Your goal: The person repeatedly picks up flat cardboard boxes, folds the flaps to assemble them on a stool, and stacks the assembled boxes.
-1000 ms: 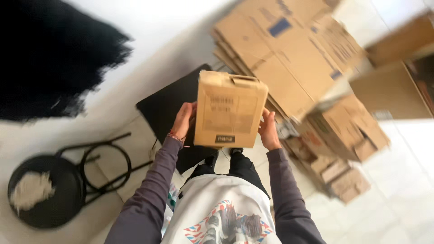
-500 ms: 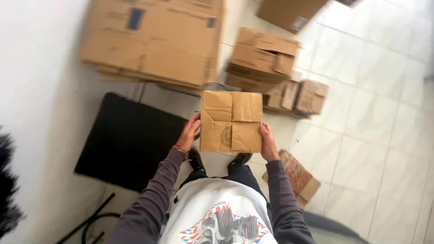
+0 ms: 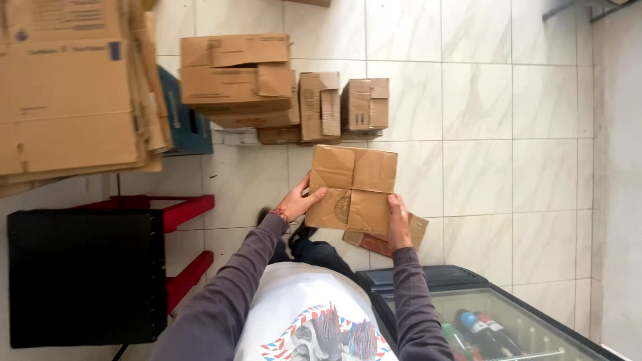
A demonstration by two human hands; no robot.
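Keep the cardboard box level over the tiled floor, left hand and right hand clamped on opposite sides, flaps kept closed.

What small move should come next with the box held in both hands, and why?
Probably lower the closed cardboard box toward the small boxes on the floor: the left hand and right hand grip its sides, flaps folded shut, directly over open tile.

Closed brown cardboard box, held flaps-up
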